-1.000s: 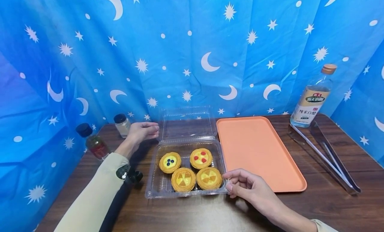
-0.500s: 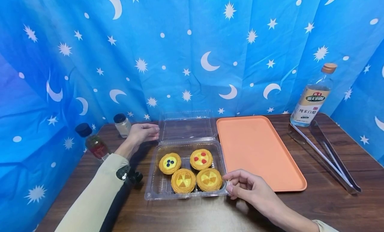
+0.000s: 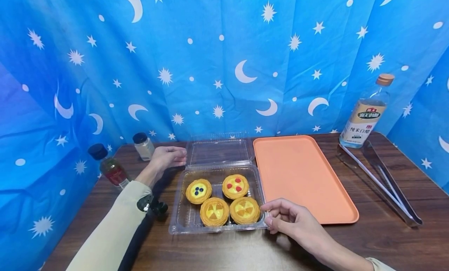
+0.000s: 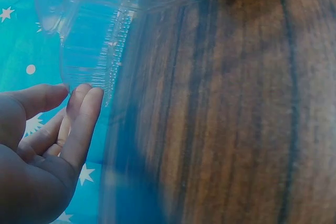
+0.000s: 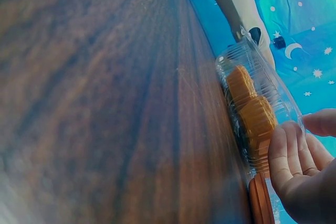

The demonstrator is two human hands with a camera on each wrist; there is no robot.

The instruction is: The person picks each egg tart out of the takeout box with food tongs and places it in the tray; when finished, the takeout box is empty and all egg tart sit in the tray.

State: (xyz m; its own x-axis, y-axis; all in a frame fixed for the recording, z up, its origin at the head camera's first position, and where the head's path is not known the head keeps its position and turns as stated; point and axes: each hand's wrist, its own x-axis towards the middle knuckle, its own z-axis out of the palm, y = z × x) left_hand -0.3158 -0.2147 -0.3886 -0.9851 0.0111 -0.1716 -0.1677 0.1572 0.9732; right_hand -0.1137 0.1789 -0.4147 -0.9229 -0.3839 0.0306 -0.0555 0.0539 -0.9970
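A clear plastic clamshell box [image 3: 177, 216] stands on the table with its lid [image 3: 219, 152] folded back. Several egg tarts [image 3: 214, 212] sit inside, topped with blue dots, red dots or brownish wedges. My left hand [image 3: 166, 160] pinches the lid's left edge between thumb and fingers; the left wrist view shows the fingertips [image 4: 93, 94] at the clear plastic lid. At the box's front right corner, my right hand [image 3: 296, 222] pinches the rim. In the right wrist view, the thumb and the fingers lie on opposite sides of that rim.
An orange tray [image 3: 305, 177] lies right of the box, close to it. Metal tongs [image 3: 382, 185] and a vinegar bottle [image 3: 365, 115] are farther right. A dark-capped jar [image 3: 144, 147] and a red-labelled bottle [image 3: 114, 171] stand at the left, near my left arm.
The lid has tipped farther back and down, with my left hand at its edge lowering slightly. My right hand keeps its place on the box's corner.
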